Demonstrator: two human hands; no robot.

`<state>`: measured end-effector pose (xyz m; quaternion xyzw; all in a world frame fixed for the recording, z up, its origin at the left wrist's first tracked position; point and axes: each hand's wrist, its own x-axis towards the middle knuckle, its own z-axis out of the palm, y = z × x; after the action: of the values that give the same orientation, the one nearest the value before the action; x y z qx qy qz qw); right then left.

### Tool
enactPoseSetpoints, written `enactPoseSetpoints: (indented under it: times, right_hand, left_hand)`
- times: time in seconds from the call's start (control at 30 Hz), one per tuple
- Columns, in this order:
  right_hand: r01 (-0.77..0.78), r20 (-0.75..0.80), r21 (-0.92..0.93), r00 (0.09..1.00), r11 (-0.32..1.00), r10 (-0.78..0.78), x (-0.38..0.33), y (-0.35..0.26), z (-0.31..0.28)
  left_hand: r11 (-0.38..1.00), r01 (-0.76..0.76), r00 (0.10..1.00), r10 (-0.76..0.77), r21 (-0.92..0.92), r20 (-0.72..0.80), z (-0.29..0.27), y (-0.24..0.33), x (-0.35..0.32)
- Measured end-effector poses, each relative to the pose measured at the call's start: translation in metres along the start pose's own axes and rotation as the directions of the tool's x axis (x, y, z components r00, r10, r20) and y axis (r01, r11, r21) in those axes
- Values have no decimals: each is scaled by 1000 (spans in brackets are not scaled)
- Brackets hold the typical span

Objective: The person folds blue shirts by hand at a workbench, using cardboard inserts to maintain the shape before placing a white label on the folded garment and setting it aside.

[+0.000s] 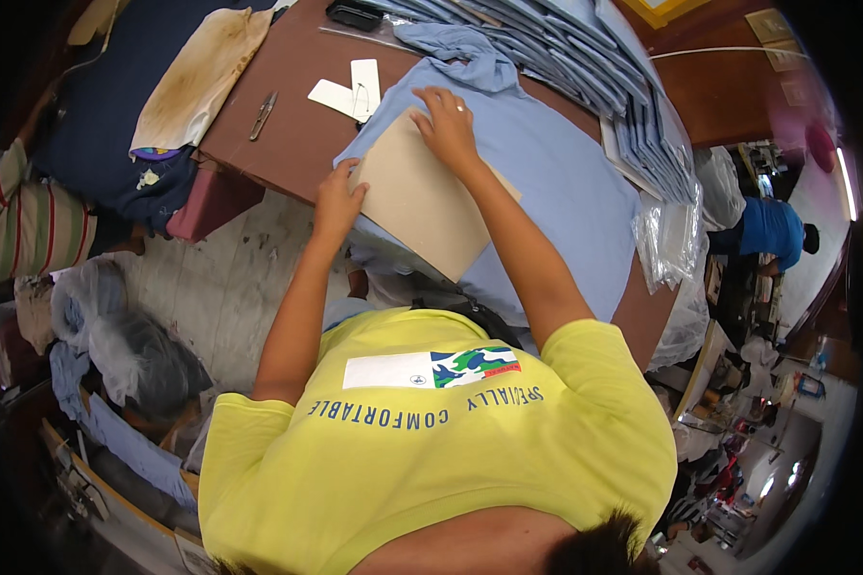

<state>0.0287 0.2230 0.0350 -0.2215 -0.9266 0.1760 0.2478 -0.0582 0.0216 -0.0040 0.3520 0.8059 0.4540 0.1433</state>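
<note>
The tan card point(422, 206) lies on the blue cloth point(571, 182), on the brown worktop point(292, 115). The left hand point(339, 203) has its fingers at the card's left edge; I cannot tell if they pinch it. The right hand point(445, 129) has loose, spread fingers by the far corner. If one hand pushes harder, the card could turn crooked and wrinkle the cloth.

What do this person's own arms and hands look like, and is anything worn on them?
The left hand and right hand are ungloved; a small, pale, shiny ring sits on a right-hand finger. Short, plain yellow sleeves cover the upper arms, leaving the forearms uncovered, with no watch or cable visible.
</note>
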Motion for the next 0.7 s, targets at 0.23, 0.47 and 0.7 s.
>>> enactPoseSetpoints:
  times: [0.23, 0.47, 0.7]
  right_hand:
    - [-93, 202, -226, 969, 970, 140, -84, -1, -1]
    - [-31, 200, -303, 975, 952, 96, -80, 8, 13]
    - [20, 196, -352, 979, 936, 53, -53, 17, 19]
  left_hand:
    - [498, 525, 840, -435, -690, 325, -4, 0, 8]
    - [456, 585, 810, -370, -670, 455, -19, 8, 20]
    - [980, -57, 998, 49, 190, 47, -10, 3, 8]
